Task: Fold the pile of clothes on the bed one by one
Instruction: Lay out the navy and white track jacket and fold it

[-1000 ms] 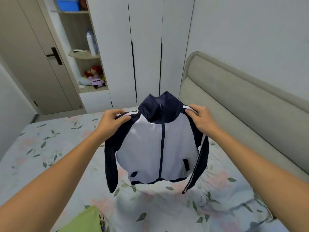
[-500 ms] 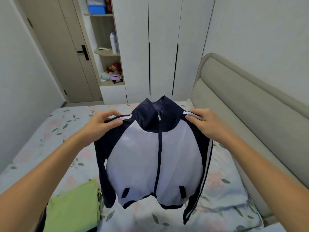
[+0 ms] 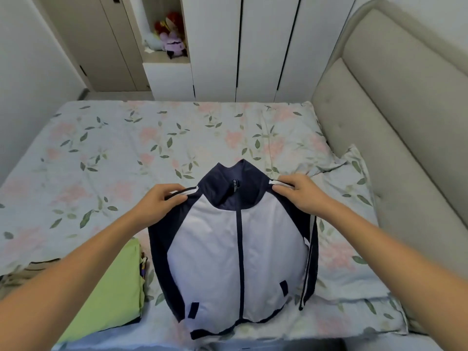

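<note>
Pinching jacket [image 3: 235, 254] shoulders, both arms outstretched

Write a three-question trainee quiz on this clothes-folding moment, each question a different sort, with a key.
1. True or false: both hands grip the jacket at its shoulders.
2. What lies left of the jacket on the bed? A) a green garment B) a red towel C) a shoe
3. Fill in: the jacket's zip is ____.

Key: 1 true: the left hand and right hand each pinch a shoulder. 2 A, the green garment. 3 closed.
</note>
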`<move>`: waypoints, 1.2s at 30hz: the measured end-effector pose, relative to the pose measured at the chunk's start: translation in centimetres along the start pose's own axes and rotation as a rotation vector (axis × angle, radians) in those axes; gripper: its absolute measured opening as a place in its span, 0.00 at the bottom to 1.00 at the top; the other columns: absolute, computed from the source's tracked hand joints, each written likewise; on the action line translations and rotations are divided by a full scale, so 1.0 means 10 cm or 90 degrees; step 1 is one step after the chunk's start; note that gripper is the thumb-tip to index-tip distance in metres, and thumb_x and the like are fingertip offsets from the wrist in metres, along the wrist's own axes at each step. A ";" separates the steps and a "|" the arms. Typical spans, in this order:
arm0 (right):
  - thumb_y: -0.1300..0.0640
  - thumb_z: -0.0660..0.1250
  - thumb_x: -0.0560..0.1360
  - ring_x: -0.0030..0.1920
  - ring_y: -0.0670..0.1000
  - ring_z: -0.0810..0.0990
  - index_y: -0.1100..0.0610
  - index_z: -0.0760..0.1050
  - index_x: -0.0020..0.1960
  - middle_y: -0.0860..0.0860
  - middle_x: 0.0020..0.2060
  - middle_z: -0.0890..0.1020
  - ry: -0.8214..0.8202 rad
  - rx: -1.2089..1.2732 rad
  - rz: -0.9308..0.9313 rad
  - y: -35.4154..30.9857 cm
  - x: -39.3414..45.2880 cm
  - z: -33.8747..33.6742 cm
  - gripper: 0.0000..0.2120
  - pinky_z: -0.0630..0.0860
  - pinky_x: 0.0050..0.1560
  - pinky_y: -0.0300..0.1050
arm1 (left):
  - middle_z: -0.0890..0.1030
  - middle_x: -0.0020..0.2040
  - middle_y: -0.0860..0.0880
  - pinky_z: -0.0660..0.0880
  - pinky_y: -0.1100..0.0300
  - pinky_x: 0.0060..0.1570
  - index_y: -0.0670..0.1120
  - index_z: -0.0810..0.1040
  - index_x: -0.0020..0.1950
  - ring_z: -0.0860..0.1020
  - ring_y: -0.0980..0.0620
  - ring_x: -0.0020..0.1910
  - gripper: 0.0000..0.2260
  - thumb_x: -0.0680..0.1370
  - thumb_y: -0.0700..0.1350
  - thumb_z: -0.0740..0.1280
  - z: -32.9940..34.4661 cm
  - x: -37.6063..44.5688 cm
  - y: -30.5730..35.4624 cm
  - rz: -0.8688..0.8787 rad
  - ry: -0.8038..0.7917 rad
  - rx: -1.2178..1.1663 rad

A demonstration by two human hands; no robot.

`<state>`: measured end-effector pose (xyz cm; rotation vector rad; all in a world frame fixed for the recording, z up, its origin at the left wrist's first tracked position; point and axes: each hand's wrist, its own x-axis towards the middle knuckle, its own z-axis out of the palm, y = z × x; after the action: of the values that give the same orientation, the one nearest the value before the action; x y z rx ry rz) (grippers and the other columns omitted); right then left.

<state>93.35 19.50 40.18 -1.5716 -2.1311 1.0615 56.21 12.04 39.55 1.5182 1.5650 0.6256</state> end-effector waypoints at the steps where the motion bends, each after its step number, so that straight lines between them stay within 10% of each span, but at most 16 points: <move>1: 0.52 0.66 0.83 0.35 0.48 0.71 0.59 0.76 0.40 0.53 0.33 0.76 -0.008 -0.015 0.015 0.15 0.26 0.13 0.16 0.67 0.41 0.50 | 0.87 0.47 0.55 0.77 0.62 0.46 0.52 0.85 0.53 0.84 0.57 0.46 0.08 0.85 0.43 0.66 0.05 0.27 -0.23 0.000 0.000 0.022; 8: 0.50 0.65 0.84 0.40 0.56 0.79 0.60 0.78 0.43 0.54 0.37 0.80 0.055 -0.122 0.031 1.39 2.54 1.10 0.16 0.72 0.40 0.52 | 0.81 0.42 0.52 0.77 0.47 0.41 0.56 0.76 0.52 0.80 0.44 0.43 0.04 0.85 0.51 0.63 0.43 2.55 -1.92 0.019 0.143 0.268; 12: 0.57 0.64 0.84 0.64 0.60 0.74 0.54 0.76 0.68 0.56 0.61 0.77 0.140 -0.268 -0.008 2.10 3.55 1.80 0.14 0.75 0.57 0.55 | 0.74 0.64 0.39 0.75 0.40 0.54 0.48 0.68 0.73 0.72 0.36 0.64 0.19 0.82 0.43 0.63 0.82 3.55 -2.59 -0.067 0.243 0.430; 21: 0.52 0.62 0.84 0.80 0.61 0.58 0.54 0.59 0.82 0.57 0.82 0.59 -0.058 -0.364 -0.008 3.58 3.17 3.28 0.29 0.69 0.72 0.59 | 0.50 0.85 0.46 0.57 0.39 0.78 0.56 0.54 0.84 0.51 0.41 0.83 0.31 0.84 0.61 0.59 2.49 3.64 -3.71 -0.113 -0.104 0.436; 27: 0.53 0.62 0.82 0.83 0.59 0.53 0.55 0.58 0.83 0.58 0.84 0.55 0.072 -0.448 0.029 3.93 3.06 3.14 0.31 0.53 0.82 0.59 | 0.47 0.85 0.42 0.54 0.38 0.79 0.54 0.48 0.85 0.47 0.38 0.83 0.32 0.84 0.62 0.56 2.81 3.85 -3.56 -0.111 -0.047 0.490; 30: 0.55 0.63 0.81 0.83 0.59 0.56 0.57 0.61 0.82 0.58 0.83 0.57 0.075 -0.435 0.022 4.10 3.01 2.90 0.30 0.59 0.79 0.59 | 0.47 0.85 0.43 0.53 0.40 0.80 0.54 0.52 0.84 0.46 0.39 0.83 0.30 0.84 0.61 0.56 3.07 4.05 -3.29 -0.042 -0.097 0.479; 36: 0.56 0.67 0.76 0.60 0.62 0.69 0.52 0.69 0.73 0.58 0.63 0.68 0.066 -0.351 0.071 4.29 2.97 2.53 0.26 0.72 0.43 0.51 | 0.45 0.85 0.43 0.49 0.44 0.80 0.53 0.51 0.85 0.44 0.42 0.84 0.32 0.85 0.62 0.56 3.81 4.24 -2.75 -0.001 -0.180 0.438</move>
<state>96.99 42.56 -12.93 -1.9428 -2.4140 0.4134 76.85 41.64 -12.45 1.9910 1.6336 -0.1654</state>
